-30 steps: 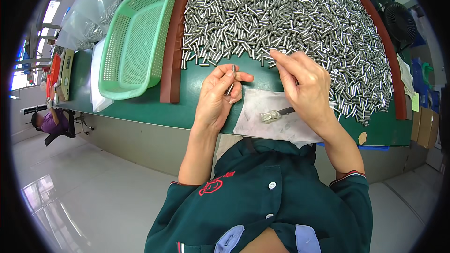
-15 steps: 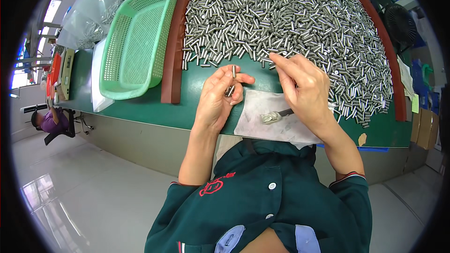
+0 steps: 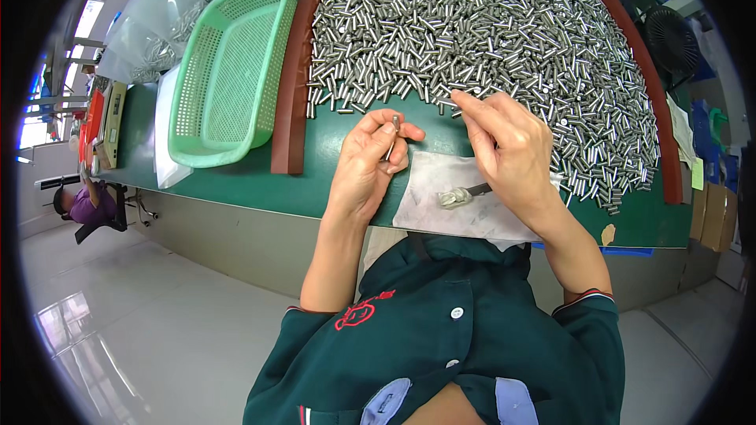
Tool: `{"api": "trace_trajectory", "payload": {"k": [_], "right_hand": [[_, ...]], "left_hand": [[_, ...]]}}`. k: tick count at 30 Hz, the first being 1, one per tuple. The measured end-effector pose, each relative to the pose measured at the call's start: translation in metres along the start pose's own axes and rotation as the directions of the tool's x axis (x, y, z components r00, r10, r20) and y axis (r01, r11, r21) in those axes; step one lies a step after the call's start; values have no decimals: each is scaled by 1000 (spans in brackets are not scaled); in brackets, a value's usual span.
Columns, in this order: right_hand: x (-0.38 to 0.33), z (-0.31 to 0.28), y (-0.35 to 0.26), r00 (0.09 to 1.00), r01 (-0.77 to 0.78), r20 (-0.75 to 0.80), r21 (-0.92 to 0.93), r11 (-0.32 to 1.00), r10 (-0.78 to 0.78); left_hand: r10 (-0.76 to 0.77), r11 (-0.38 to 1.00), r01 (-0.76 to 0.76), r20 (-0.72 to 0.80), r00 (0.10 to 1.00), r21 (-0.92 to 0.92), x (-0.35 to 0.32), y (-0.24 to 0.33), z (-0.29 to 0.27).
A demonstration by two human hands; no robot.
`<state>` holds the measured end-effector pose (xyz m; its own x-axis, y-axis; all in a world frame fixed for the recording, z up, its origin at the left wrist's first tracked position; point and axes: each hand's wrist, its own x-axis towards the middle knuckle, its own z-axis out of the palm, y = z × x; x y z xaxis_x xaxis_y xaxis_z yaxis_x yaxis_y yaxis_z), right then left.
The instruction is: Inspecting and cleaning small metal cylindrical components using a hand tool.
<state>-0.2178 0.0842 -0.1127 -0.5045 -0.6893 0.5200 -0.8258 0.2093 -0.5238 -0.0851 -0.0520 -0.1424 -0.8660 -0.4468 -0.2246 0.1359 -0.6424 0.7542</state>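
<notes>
My left hand [image 3: 366,156] is raised over the green table edge, palm toward me, with thumb and fingers closed on a short shiny metal pin [image 3: 395,123]. More bright metal shows lower down between the curled fingers; how many pins lie there I cannot tell. At the near edge of a wide heap of loose metal pins [image 3: 480,39], my right hand [image 3: 512,145] hovers or rests, its index finger reaching to the pins and the thumb apart from it. Nothing shows between those fingers. Below the right hand a dark-handled tool with a pale wrapped end [image 3: 455,197] lies on a white cloth [image 3: 425,216].
Red-brown rails [image 3: 290,138] border the heap. A green perforated plastic basket [image 3: 181,138] stands at left, with clear bags of pins [image 3: 150,39] behind it. A black fan [image 3: 672,41] is at far right. Another person [image 3: 87,203] sits far left.
The pin in my left fingers has turned and tilted slightly, and the metal lower in the hand shows differently. My right hand has hardly moved.
</notes>
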Motion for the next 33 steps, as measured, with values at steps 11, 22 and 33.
{"api": "trace_trajectory", "payload": {"k": [11, 22, 33], "right_hand": [[4, -2, -4, 1000, 3, -5, -2, 1000, -3], [-57, -155, 29, 711, -61, 219, 966, -251, 669], [-350, -293, 155, 173, 471, 147, 856, -213, 974]], "left_hand": [[13, 1000, -12, 23, 1000, -27, 0, -1, -2], [25, 999, -23, 36, 999, -45, 0, -1, -3], [7, 999, -5, 38, 999, -37, 0, 0, -3]]}}
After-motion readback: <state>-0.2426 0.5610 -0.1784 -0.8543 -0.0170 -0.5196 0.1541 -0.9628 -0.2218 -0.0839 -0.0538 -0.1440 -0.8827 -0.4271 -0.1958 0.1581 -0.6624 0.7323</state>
